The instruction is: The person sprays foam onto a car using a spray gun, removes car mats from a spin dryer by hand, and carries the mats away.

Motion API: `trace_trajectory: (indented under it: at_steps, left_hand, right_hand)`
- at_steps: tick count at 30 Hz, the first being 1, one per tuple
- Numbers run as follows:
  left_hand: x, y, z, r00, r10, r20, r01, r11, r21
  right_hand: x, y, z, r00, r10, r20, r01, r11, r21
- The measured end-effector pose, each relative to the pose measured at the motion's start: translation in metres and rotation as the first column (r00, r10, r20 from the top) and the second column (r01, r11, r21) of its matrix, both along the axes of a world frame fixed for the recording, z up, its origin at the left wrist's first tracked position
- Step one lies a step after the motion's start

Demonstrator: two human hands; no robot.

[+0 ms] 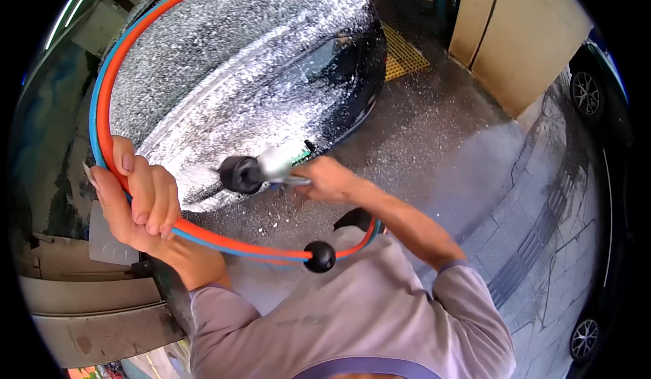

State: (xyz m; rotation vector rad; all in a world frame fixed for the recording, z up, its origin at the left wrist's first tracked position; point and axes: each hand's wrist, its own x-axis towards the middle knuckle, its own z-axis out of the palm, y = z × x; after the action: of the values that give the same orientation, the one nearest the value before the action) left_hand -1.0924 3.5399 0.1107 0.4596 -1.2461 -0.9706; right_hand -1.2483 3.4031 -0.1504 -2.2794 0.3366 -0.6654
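Observation:
My left hand [139, 199] is wrapped round a red hose [224, 238] and a thinner blue hose [93, 118] that run side by side. The pair loops upward over the car and passes below through a black ball [319, 257] in front of my shirt. My right hand [327, 179] grips the handle of a spray gun [242, 175], its wide black nozzle pointing left. The gun's pale middle part is blurred. Just beyond it stands a dark car [237, 73], its body and side window streaked with white foam.
A yellow floor grate [405, 53] lies past the car's end. To the right rise a beige pillar [515, 33] and, farther out, dark parked cars [586, 94]. Grey paving [542, 243] borders the wet floor [434, 121]. Beige panels [102, 311] are at lower left.

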Motion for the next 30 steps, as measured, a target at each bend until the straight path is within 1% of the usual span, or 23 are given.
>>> trace_trajectory:
  at_steps: [2,4,6,8,9,11,12,14,15,16,17,18,19,20,21,23,24,25,26,28,29,30]
  left_hand:
    - [-0.008,-0.038,-0.011,0.998,-0.068,0.014,0.069,0.997,-0.03]
    - [-0.027,-0.077,-0.009,0.995,-0.094,0.011,0.094,0.995,-0.031]
    - [-0.051,-0.113,-0.009,0.994,-0.111,0.012,0.111,0.993,-0.032]
    - [-0.075,-0.149,-0.009,0.985,-0.171,0.01,0.171,0.984,-0.049]
    - [-0.085,-0.166,-0.009,0.975,-0.219,0.029,0.22,0.973,-0.065]
    - [-0.117,-0.192,-0.01,0.979,-0.205,0.007,0.205,0.977,-0.058]
    - [-0.132,-0.204,-0.012,0.981,-0.193,-0.014,0.192,0.98,-0.054]
    - [-0.156,-0.226,-0.021,0.976,-0.215,-0.031,0.214,0.976,-0.04]
    - [-0.171,-0.233,-0.025,0.991,-0.128,-0.026,0.129,0.991,0.024]
    - [-0.185,-0.24,-0.031,0.999,-0.029,-0.015,0.031,0.995,0.093]
    - [-0.203,-0.252,-0.041,0.998,0.058,0.009,-0.059,0.992,0.108]
    - [-0.227,-0.264,-0.049,0.981,0.177,0.074,-0.186,0.972,0.145]
    - [-0.249,-0.277,-0.058,0.966,0.241,0.092,-0.253,0.954,0.163]
    - [-0.267,-0.292,-0.066,0.947,0.3,0.116,-0.316,0.933,0.169]
    - [-0.281,-0.307,-0.07,0.94,0.316,0.127,-0.334,0.927,0.168]
    - [-0.304,-0.333,-0.078,0.933,0.357,0.049,-0.354,0.885,0.302]
    - [-0.316,-0.347,-0.082,0.926,0.373,0.059,-0.372,0.876,0.307]
    - [-0.326,-0.36,-0.087,0.911,0.408,0.065,-0.404,0.845,0.35]
    - [-0.335,-0.371,-0.09,0.893,0.444,0.071,-0.433,0.809,0.397]
    - [-0.346,-0.396,-0.09,0.877,0.471,0.099,-0.469,0.792,0.391]
    - [-0.347,-0.408,-0.087,0.873,0.478,0.102,-0.478,0.792,0.38]
    - [-0.348,-0.419,-0.084,0.868,0.485,0.106,-0.487,0.788,0.376]
  right_hand:
    - [-0.06,-0.038,-0.017,0.991,-0.123,-0.043,0.123,0.992,-0.008]
    - [-0.121,-0.063,-0.006,0.955,-0.289,-0.072,0.289,0.957,-0.004]
    - [-0.175,-0.087,-0.003,0.894,-0.444,-0.053,0.446,0.894,0.033]
    - [-0.214,-0.107,0.008,0.786,-0.609,-0.111,0.619,0.776,0.125]
    - [-0.225,-0.116,0.012,0.786,-0.607,-0.12,0.618,0.774,0.136]
    - [-0.254,-0.146,0.015,0.639,-0.765,-0.082,0.768,0.628,0.124]
    - [-0.266,-0.162,0.01,0.634,-0.768,-0.09,0.772,0.623,0.121]
    - [-0.288,-0.204,-0.015,0.573,-0.817,-0.062,0.818,0.566,0.103]
    - [-0.298,-0.226,-0.035,0.542,-0.837,-0.083,0.84,0.536,0.083]
    - [-0.306,-0.252,-0.054,0.558,-0.826,-0.072,0.829,0.553,0.083]
    - [-0.315,-0.275,-0.075,0.547,-0.825,-0.141,0.835,0.549,0.027]
    - [-0.326,-0.292,-0.097,0.529,-0.821,-0.217,0.837,0.547,-0.027]
    - [-0.336,-0.31,-0.121,0.541,-0.798,-0.264,0.814,0.576,-0.074]
    - [-0.344,-0.328,-0.134,0.56,-0.788,-0.255,0.801,0.594,-0.075]
    - [-0.352,-0.338,-0.145,0.598,-0.732,-0.328,0.76,0.647,-0.059]
    - [-0.36,-0.353,-0.168,0.678,-0.591,-0.437,0.64,0.767,-0.042]
    - [-0.361,-0.358,-0.179,0.719,-0.507,-0.476,0.559,0.828,-0.038]
    - [-0.362,-0.359,-0.183,0.793,-0.43,-0.432,0.461,0.887,-0.037]
    - [-0.365,-0.357,-0.188,0.802,-0.406,-0.438,0.444,0.896,-0.018]
    - [-0.366,-0.362,-0.18,0.896,-0.157,-0.415,0.176,0.984,0.009]
    - [-0.366,-0.369,-0.175,0.899,-0.139,-0.414,0.158,0.987,0.013]
    - [-0.367,-0.373,-0.166,0.928,-0.051,-0.37,0.08,0.995,0.062]
